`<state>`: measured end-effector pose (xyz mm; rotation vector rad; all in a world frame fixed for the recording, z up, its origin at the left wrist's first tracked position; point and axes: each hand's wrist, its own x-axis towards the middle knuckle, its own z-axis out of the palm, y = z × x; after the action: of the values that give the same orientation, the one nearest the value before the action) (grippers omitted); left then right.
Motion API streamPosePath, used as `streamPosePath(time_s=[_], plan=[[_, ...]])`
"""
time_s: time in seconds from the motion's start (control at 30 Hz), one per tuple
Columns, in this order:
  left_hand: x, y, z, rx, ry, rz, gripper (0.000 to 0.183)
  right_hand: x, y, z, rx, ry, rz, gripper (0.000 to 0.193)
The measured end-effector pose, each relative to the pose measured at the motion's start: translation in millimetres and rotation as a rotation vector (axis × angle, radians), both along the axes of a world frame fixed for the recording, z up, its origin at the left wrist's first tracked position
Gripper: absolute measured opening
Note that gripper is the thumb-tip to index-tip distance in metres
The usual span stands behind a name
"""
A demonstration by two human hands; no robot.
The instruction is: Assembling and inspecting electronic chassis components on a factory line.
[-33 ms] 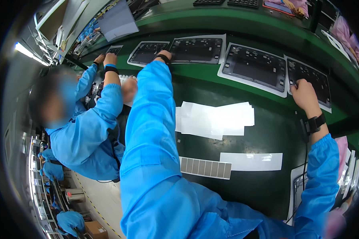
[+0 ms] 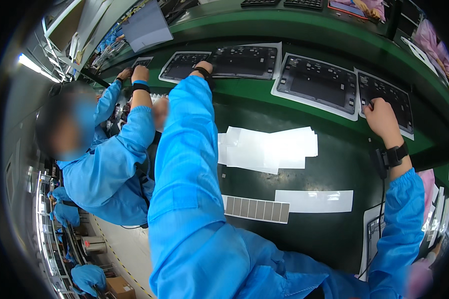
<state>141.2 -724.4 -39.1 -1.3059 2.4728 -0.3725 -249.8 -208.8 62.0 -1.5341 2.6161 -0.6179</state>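
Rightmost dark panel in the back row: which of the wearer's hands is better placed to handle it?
Right, probably: the right hand is at the left edge of that panel, while the left hand is by other panels.

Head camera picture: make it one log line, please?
left hand: near dark panel; right hand: at rightmost panel; white sheets: on green table

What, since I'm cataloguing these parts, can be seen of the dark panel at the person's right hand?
The dark panel is flat, roughly rectangular, plastic- or metal-looking, and dotted with small pale pieces. It lies on a white sheet, rightmost in the row along the green ledge. The right hand is at its left edge, partly hiding it; whether it grips is unclear.
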Motion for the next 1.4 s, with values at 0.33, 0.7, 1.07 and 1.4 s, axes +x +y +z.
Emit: streamPosePath(time_s=[0.33,0.7,1.07,1.4], plan=[[-26,148,235,-0.442,-0.178,-0.497,0.029,60,46,31,0.057,-0.971,0.199,0.024],[19,422,308,0.651,1.681,0.189,0.028,170,131,2,-0.361,-2.148,0.342,0.083],[20,662,86,0.942,1.744,0.309,0.033,138,339,-1,-0.499,-1.343,-0.233,0.025],[18,678,42,0.134,0.891,0.078,0.023,138,323,-34,0.143,-0.187,-0.125,0.042]])
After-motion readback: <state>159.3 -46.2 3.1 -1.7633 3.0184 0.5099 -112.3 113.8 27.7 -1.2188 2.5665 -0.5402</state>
